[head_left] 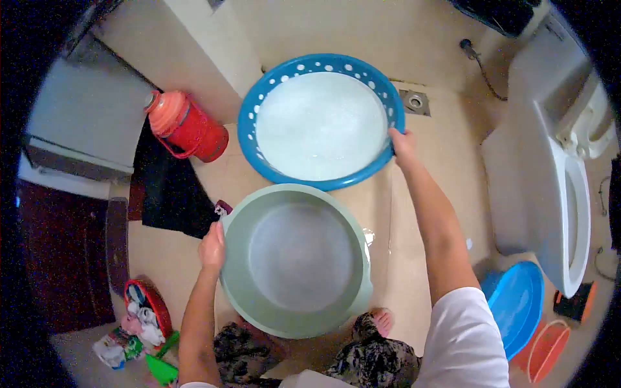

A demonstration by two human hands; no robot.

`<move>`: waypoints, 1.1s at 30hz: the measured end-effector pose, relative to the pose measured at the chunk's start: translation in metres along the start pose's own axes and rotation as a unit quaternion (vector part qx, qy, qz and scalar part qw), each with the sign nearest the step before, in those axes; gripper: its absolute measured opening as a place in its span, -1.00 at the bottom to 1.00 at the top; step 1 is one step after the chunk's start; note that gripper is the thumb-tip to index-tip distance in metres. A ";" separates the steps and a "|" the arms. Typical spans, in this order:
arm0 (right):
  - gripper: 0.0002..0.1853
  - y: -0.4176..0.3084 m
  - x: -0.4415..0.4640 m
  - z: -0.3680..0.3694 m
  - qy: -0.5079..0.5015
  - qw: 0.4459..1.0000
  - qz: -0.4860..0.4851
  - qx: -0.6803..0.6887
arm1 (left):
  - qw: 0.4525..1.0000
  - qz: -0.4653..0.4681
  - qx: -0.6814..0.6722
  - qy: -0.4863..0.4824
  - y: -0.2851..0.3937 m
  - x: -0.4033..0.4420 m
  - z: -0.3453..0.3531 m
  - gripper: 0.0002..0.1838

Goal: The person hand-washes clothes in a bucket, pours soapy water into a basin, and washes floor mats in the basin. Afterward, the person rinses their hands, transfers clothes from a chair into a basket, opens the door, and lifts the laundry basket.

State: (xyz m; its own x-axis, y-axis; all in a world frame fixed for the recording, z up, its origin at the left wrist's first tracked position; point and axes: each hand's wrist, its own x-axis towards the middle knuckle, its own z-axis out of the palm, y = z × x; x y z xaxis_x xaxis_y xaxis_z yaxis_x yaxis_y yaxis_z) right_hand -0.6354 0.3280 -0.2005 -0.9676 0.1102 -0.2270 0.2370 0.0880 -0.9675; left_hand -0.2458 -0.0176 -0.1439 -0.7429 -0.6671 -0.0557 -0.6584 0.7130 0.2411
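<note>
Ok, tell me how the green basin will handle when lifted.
The green basin is probably stiff, judging by its smooth, round outline. Lifted by the left hand alone, it would likely tilt, being held at one side.

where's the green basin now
In the head view's lower middle, the green basin, left rim in the left hand, is just below the dotted blue basin.

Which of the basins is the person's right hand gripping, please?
The white-spotted dark blue basin: the right hand grips its rim. The left hand holds the pale green basin; neither touches the bright blue basin.
</note>
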 end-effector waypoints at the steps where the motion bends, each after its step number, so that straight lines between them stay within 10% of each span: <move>1: -0.53 -0.001 0.003 -0.006 -0.010 1.000 0.011 0.006 | 1.000 -0.006 0.004 -0.005 0.000 0.000 0.000 -0.53; 23: -0.47 -0.006 0.013 -0.089 0.182 0.953 0.037 -0.238 | 0.999 -0.043 0.021 -0.003 -0.110 0.123 -0.042 -0.56; 33: -0.53 0.050 0.026 -0.154 0.152 0.980 0.108 -0.072 | 1.000 -0.020 0.006 0.000 -0.117 0.151 0.007 -0.61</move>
State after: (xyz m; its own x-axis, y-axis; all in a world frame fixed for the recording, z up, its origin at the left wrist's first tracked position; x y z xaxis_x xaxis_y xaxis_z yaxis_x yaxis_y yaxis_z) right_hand -0.6357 0.4880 -0.2374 -0.8276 0.4304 -0.3603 0.4652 0.1669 -0.8693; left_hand -0.2819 -0.2003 -0.1872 -0.7163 -0.6947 -0.0659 -0.6886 0.6884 0.2280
